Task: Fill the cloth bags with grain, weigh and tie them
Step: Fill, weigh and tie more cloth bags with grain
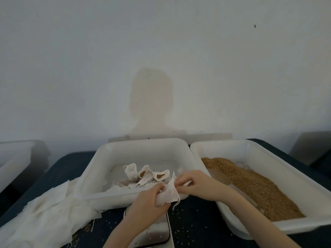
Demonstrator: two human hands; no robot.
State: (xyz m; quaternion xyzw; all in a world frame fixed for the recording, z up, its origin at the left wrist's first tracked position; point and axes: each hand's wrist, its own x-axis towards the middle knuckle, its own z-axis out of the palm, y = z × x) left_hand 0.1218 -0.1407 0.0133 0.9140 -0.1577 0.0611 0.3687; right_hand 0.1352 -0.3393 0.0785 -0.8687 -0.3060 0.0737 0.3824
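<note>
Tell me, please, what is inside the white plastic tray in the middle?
The middle white plastic tray holds small white cloth bags, some open with brown grain showing, on flat cloth pieces. The hands hide its near right corner.

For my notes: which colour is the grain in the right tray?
Golden brown grain, in the white right tray; the head view shows it.

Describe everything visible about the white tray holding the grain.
The white rectangular plastic tray with rounded corners and a raised rim sits level on the dark tabletop, at the right, close beside another white tray that holds cloth bags. Golden-brown grain is heaped along its middle, leaving bare floor at the far side. The right forearm crosses its near left corner.
</note>
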